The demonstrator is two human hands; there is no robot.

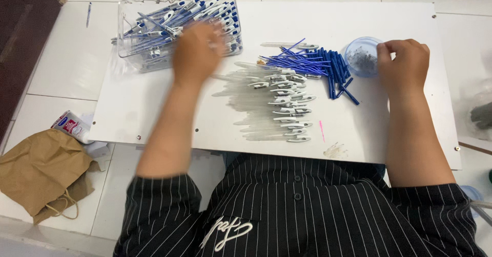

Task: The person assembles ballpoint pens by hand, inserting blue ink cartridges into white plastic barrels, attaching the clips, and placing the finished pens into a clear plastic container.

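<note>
My left hand [196,52] is blurred with motion at the near edge of a clear plastic box [134,12] full of blue and white pens; I cannot tell if it holds anything. My right hand [403,64] rests with curled fingers beside a small round clear cup [360,57] of tiny dark parts, touching its rim. Between the hands, on a white board [154,108], lie a row of clear pen barrels with white clips [279,103] and a pile of blue ink refills [312,62].
The board lies on a white tiled floor. A brown paper bag [43,172] and a small white packet [72,124] sit at the left. A loose pen [88,14] lies on a tile at the far left. Cables run along the top edge.
</note>
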